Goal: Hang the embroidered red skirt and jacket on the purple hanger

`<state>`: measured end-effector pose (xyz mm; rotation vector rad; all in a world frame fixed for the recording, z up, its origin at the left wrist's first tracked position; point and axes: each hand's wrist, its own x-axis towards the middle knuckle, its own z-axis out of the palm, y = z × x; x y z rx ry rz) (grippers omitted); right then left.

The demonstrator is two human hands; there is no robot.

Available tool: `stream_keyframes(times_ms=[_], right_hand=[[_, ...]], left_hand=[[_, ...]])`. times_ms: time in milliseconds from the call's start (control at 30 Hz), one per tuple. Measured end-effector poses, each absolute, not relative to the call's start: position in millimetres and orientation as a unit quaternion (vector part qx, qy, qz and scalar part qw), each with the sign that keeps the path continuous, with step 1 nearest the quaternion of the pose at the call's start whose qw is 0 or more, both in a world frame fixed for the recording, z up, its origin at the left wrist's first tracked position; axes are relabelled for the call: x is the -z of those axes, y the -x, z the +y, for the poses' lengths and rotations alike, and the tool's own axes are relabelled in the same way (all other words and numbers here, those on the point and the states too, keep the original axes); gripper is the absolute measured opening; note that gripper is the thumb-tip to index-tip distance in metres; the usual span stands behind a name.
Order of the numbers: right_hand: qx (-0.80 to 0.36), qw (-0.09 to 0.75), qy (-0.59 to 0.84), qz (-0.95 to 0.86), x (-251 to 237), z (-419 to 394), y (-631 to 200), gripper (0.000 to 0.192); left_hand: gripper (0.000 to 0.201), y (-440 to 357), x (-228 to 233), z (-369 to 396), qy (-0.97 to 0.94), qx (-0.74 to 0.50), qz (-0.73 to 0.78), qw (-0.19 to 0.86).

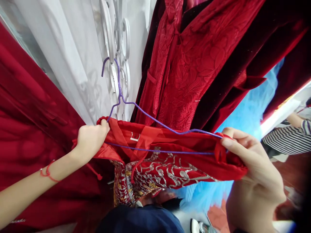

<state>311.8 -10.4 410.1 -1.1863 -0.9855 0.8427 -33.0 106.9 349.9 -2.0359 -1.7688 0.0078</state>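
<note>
Head cam: left hand point(91, 139) grip is pinched tight on the red dress point(170, 152) and purple hanger point(155, 129); right hand point(252, 168) pinches the other end.

The wire hanger point(155, 129) was purple. The satin garment point(170, 142) draped on it was bright red, and its lower part was embroidered with silver and gold scrollwork. A deep red dress point(184, 64) with an embossed leaf pattern was seen behind, flanked by dark red velvet point(243, 58). White curtain fabric point(73, 58), blue tulle point(247, 113), a red string bracelet point(47, 172) and a black-and-white striped sleeve point(289, 139) were also shown.
</note>
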Motion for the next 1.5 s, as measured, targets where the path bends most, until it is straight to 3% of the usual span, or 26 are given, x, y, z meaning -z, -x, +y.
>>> stream_keyframes(times_ms=[167,367,467,633,833,933,1000,1100,1133,1167,1267,1400,1433,1500], right_hand=[[-0.295,0.592,0.554,-0.505,-410.0,11.6,-327.2,0.044],[0.097,0.469,0.648,-0.592,-394.1,55.3,-319.0,0.037],[0.196,0.439,0.679,-0.554,-388.6,68.1,-303.6,0.031],[0.163,0.455,0.666,-0.568,-389.1,75.1,-302.3,0.026],[-0.161,0.558,0.532,-0.616,-418.7,93.7,-297.5,0.021],[-0.229,0.585,0.417,-0.657,-439.1,87.1,-275.0,0.021],[-0.174,0.661,0.349,-0.641,-432.5,74.4,-264.1,0.019],[0.046,0.782,0.305,-0.542,-372.5,53.9,-262.5,0.02],[0.128,0.766,0.319,-0.543,-342.4,48.9,-265.1,0.025],[0.182,0.68,0.339,-0.624,-310.6,45.1,-268.2,0.028],[0.171,0.56,0.38,-0.716,-226.7,39.0,-274.8,0.01],[0.101,0.364,0.487,-0.788,-165.2,36.5,-268.2,0.057],[0.061,0.324,0.531,-0.781,-155.5,37.2,-265.2,0.056],[-0.036,0.263,0.636,-0.725,-139.0,41.0,-261.9,0.036]], left_hand=[[0.048,39.6,-355.7,96.8,0.733,-0.007,-0.632,0.252],[0.045,38.5,-365.5,76.1,0.722,-0.016,-0.634,0.279],[0.047,34.0,-367.9,67.2,0.711,-0.011,-0.651,0.267],[0.05,30.2,-371.6,60.9,0.707,0.005,-0.661,0.253],[0.054,22.0,-376.9,52.3,0.727,0.023,-0.632,0.267],[0.045,15.2,-373.7,55.4,0.754,0.004,-0.608,0.25],[0.042,11.9,-368.7,62.7,0.766,0.005,-0.6,0.232],[0.04,7.5,-361.5,75.8,0.766,0.039,-0.604,0.215],[0.039,5.9,-360.2,79.4,0.765,0.048,-0.607,0.209],[0.038,4.1,-359.4,82.5,0.765,0.052,-0.609,0.202],[0.04,0.8,-359.1,88.6,0.765,0.044,-0.615,0.184],[0.042,6.9,-358.6,94.6,0.753,0.02,-0.632,0.182],[0.043,10.1,-358.4,95.9,0.749,0.016,-0.637,0.184],[0.045,17.1,-358.0,97.6,0.74,0.012,-0.645,0.192]])
